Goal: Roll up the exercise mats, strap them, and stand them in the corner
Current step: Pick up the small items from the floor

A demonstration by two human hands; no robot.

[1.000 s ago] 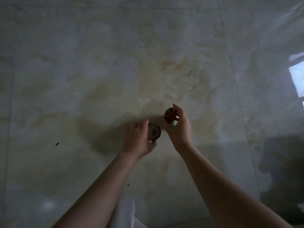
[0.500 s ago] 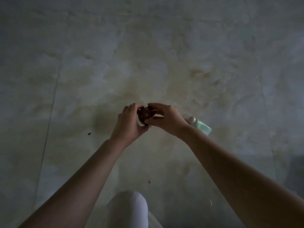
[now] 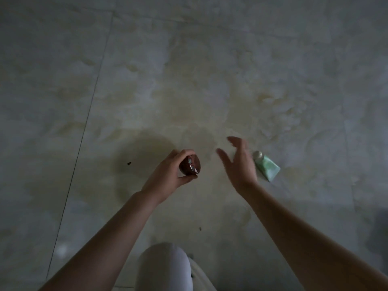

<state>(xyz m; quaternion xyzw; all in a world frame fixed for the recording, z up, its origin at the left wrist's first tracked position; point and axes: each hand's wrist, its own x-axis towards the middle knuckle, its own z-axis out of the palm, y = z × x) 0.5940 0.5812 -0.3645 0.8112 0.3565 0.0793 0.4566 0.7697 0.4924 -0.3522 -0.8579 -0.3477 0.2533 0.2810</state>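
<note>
No exercise mat or strap shows in the head view. My left hand (image 3: 171, 175) is closed around a small round dark red jar (image 3: 190, 168), held above the floor. My right hand (image 3: 239, 162) hovers to the right of it with fingers spread and nothing in it. A pale green tube with a white cap (image 3: 266, 168) lies on the floor just right of my right hand, partly hidden behind it.
The floor is glossy beige marble tile (image 3: 189, 80) with a grout line (image 3: 84, 131) running down the left. Small dark specks (image 3: 129, 163) lie on it. My knee in white fabric (image 3: 165, 267) shows at the bottom centre.
Both hands were together on the jar; now my right hand has let go and moved right, open. My left hand keeps the jar. The view has shifted.
</note>
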